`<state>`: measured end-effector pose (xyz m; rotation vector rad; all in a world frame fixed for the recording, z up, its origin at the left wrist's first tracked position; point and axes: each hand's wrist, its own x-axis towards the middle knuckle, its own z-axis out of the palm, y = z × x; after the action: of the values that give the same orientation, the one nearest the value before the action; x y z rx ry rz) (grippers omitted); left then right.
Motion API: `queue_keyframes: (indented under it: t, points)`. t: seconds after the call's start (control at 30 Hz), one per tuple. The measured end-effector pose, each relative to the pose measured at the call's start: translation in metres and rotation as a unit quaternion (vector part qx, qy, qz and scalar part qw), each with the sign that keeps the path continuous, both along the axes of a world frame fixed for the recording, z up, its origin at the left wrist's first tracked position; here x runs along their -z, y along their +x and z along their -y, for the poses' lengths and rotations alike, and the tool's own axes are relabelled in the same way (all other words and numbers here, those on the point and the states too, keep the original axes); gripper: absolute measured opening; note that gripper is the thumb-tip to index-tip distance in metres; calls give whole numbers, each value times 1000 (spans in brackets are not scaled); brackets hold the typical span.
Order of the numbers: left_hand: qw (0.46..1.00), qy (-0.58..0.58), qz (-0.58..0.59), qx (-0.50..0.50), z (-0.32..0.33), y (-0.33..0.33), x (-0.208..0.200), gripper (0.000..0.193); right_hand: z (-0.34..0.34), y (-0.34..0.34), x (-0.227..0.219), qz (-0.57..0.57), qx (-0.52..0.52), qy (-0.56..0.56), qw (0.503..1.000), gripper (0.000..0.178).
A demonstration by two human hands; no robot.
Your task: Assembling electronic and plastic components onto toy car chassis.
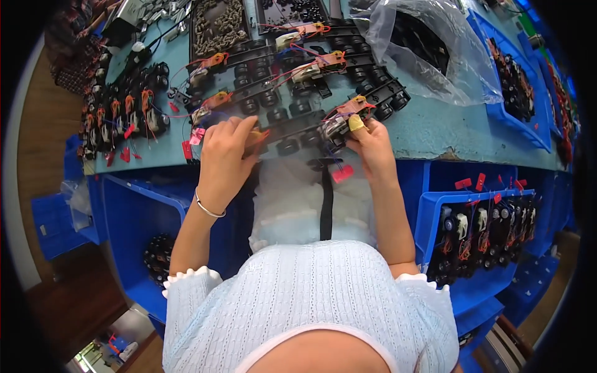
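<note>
The right hand [375,149] pinches one end of a black toy vehicle chassis [378,98], with a yellow cover [357,122] on one fingertip. That chassis is over the bench [429,133], near the middle of its front edge. The left hand [225,152] has bent fingers by a blurry chassis [292,129]; I cannot tell if they pinch it.
</note>
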<state>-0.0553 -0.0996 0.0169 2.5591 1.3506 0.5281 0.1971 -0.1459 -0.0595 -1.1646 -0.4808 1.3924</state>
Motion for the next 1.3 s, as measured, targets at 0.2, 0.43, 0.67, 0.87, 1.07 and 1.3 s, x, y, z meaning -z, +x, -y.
queue_keyframes:
  t: [0.2, 0.43, 0.67, 0.87, 1.07, 1.3]
  points:
    - [994, 15, -98, -55, -10, -18, 33, 57, 3, 5, -6, 351, -71, -98, 929, 27]
    - [996, 48, -52, -50, -10, -30, 28, 69, -3, 3, -49, 676, -118, 160, 709, 24]
    - [999, -10, 27, -45, 6, -54, -5, 64, -11, 2, -34, 724, -127, 248, 631, 42]
    - [993, 63, 87, -54, -26, -63, -27, 42, -14, -23, -49, 700, -112, 201, 676, 36]
    - [986, 94, 126, 47, -168, -63, -18, 25, -68, 6, -112, 634, -77, 318, 701, 29]
    - [999, 53, -5, 11, -320, -57, 46, 10, -279, -74, -71, 615, -260, 373, 645, 20]
